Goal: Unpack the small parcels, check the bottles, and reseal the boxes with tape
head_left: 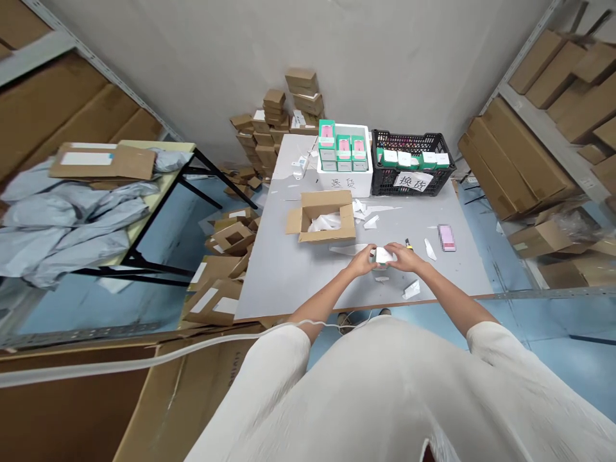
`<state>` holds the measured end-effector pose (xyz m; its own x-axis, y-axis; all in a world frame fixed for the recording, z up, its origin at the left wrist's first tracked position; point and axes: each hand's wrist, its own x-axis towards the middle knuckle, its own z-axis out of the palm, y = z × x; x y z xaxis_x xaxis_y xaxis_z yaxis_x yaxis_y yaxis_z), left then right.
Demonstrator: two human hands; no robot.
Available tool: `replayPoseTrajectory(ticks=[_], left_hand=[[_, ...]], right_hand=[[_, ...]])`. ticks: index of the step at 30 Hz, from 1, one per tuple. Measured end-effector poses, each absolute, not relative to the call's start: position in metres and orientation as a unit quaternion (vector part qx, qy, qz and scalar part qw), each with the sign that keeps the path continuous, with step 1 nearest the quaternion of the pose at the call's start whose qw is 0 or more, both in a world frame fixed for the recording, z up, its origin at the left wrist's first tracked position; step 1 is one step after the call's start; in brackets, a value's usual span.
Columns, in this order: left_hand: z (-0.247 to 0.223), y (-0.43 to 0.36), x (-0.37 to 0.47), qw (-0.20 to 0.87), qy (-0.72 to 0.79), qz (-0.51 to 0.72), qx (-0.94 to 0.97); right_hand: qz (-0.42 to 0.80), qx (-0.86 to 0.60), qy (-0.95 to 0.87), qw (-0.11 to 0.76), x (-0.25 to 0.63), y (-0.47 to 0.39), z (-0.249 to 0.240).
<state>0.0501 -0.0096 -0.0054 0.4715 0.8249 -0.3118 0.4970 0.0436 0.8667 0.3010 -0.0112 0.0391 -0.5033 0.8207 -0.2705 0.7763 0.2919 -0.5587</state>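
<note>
Between my two hands is a small white-and-green box [384, 256], held a little above or on the grey table; I cannot tell which. My left hand [362, 260] grips its left side with the fingers closed against it. On the opposite side my right hand [402, 256] presses the box with thumb and fingers. An open cardboard box [321, 218] with white wrapping inside stands beyond my left hand. Just past my right hand lies a yellow-and-black cutter [409, 244], partly hidden. Paper scraps [412, 290] are scattered around.
At the table's back stand a white bin [344, 185] of green-and-pink boxes and a black crate [414, 184] with similar boxes. A pink phone [446, 237] lies right. Cardboard boxes [216, 298] crowd the floor left, near a side table of grey parcels [72, 218]. A white cable [144, 360] crosses low.
</note>
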Motion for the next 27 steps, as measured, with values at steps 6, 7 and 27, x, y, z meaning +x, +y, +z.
replayPoseTrajectory(ticks=[6,7,27], left_hand=[[-0.003,-0.010,0.049,0.531,0.498,0.146,0.670],[-0.003,-0.010,0.049,0.529,0.500,0.144,0.670],[0.006,-0.015,0.045,0.518,0.487,0.126,0.692]], right_hand=[[0.252,-0.456,-0.853,-0.006,0.297,-0.017,0.034],[0.243,-0.450,-0.859,-0.008,0.297,-0.018,0.034],[0.267,-0.650,-0.695,0.148,0.282,0.009,0.021]])
